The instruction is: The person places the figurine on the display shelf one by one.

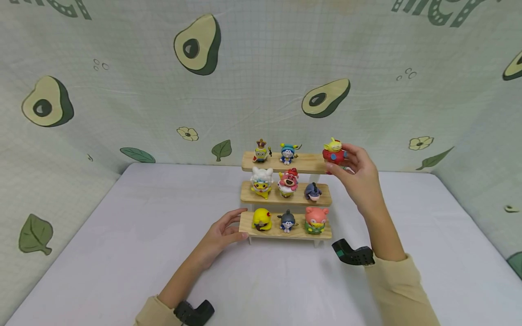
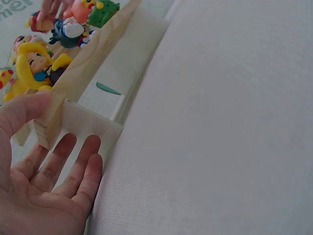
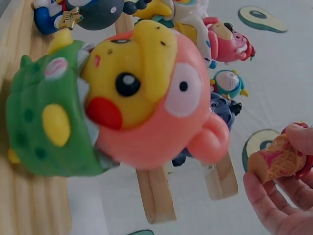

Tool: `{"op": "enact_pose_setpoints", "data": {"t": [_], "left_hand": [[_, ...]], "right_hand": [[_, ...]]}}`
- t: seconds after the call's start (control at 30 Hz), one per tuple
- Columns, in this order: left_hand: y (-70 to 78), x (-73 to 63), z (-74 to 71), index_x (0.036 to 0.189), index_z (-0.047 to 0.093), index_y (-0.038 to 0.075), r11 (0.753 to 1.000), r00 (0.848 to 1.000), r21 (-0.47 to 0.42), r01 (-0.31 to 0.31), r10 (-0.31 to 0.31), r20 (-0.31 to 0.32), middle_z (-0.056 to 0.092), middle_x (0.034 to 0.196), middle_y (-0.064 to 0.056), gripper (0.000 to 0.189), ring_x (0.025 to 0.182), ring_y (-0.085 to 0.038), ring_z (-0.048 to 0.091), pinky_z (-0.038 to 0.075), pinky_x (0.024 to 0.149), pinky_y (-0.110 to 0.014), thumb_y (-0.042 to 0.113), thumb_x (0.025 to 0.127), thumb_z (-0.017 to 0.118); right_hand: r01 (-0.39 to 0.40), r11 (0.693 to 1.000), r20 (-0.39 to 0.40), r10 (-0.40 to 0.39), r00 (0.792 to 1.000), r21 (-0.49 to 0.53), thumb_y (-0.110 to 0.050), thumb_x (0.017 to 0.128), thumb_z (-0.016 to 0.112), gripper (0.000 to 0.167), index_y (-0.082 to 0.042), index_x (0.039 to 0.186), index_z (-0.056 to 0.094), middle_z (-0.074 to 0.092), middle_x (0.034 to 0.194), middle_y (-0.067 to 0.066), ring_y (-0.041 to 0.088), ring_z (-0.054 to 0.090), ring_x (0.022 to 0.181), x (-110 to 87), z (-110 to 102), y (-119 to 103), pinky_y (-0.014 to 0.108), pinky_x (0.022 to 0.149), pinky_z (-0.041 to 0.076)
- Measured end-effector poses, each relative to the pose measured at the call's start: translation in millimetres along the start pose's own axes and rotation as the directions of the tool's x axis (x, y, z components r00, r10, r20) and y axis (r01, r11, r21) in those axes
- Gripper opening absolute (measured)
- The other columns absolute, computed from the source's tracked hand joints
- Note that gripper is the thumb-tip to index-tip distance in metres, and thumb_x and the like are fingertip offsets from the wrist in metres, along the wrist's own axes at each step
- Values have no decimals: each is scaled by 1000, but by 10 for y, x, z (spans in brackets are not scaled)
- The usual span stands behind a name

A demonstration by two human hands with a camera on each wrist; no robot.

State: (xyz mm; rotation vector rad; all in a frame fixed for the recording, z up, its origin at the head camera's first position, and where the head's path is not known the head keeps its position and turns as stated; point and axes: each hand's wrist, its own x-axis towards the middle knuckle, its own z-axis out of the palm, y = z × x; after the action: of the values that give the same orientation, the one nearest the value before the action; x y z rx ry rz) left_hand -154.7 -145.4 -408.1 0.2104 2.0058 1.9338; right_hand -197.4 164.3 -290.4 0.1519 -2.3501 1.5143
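Observation:
My right hand (image 1: 360, 179) pinches a small figurine (image 1: 334, 152) with a yellow head and red body at the right end of the top shelf. In the right wrist view, that figurine's tan, waffle-patterned underside (image 3: 279, 161) shows between thumb and fingers, apart from the shelf ends. At the lower left, my left hand (image 1: 220, 237) holds the end of the three-tier wooden display stand (image 1: 295, 233). Its thumb (image 2: 29, 105) presses on the bottom board (image 2: 93, 61), and the fingers reach under and around the end, near a white support (image 2: 90, 117).
The top shelf bears a crowned figurine (image 1: 261, 151) and a blue-hatted one (image 1: 287, 155). On the middle shelf stand white-hooded (image 1: 262, 181), pink (image 1: 288, 183) and grey-blue (image 1: 313, 192) figurines. Yellow (image 1: 262, 219), grey-hooded (image 1: 287, 222) and pink-and-green (image 1: 316, 220) ones occupy the bottom. An avocado-print curtain (image 1: 261, 90) hangs behind.

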Motion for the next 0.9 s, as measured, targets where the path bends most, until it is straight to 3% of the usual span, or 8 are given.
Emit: {"op": "enact_pose_setpoints", "data": {"t": [0.17, 0.33, 0.4, 0.6, 0.9], "left_hand": [[9, -2, 8, 140, 39, 20, 1000, 1000, 3, 1, -1, -4, 45, 135, -12, 66, 101, -17, 60, 47, 84, -24, 16, 82, 70], [10, -2, 8, 140, 39, 20, 1000, 1000, 5, 2, -2, -3, 44, 135, -12, 66, 100, -17, 60, 47, 84, -24, 16, 82, 70], [12, -4, 7, 140, 39, 20, 1000, 1000, 4, 3, -3, -3, 44, 135, -12, 66, 100, -17, 60, 47, 84, -24, 17, 82, 70], [10, -3, 4, 140, 39, 20, 1000, 1000, 3, 6, -6, -3, 44, 136, -12, 66, 102, -17, 60, 47, 85, -24, 17, 82, 70], [-5, 7, 2, 140, 39, 20, 1000, 1000, 4, 7, -7, -2, 44, 136, -12, 66, 102, -17, 60, 47, 85, -25, 17, 82, 70]], "right_hand": [[-16, 1000, 41, 17, 999, -15, -27, 88, 64, 59, -4, 137, 39, 55, 129, 14, 11, 54, 105, 74, 53, -39, 13, 85, 44], [-71, 997, 76, 73, 994, -19, -28, 89, 62, 61, -2, 138, 36, 51, 133, 16, 26, 51, 117, 149, 82, -69, 38, 98, 43], [-91, 996, 80, 92, 993, -9, -27, 89, 62, 61, -1, 138, 36, 50, 134, 17, 27, 51, 119, 181, 98, -76, 43, 99, 42], [-117, 993, 77, 118, 990, -27, -24, 89, 62, 58, -1, 135, 35, 51, 132, 18, 29, 54, 115, 252, 155, -94, 43, 96, 45], [-84, 990, 87, 94, 992, -114, -20, 88, 64, 54, 4, 128, 36, 52, 124, 21, 32, 57, 109, 333, 206, -131, 43, 91, 48]]}}
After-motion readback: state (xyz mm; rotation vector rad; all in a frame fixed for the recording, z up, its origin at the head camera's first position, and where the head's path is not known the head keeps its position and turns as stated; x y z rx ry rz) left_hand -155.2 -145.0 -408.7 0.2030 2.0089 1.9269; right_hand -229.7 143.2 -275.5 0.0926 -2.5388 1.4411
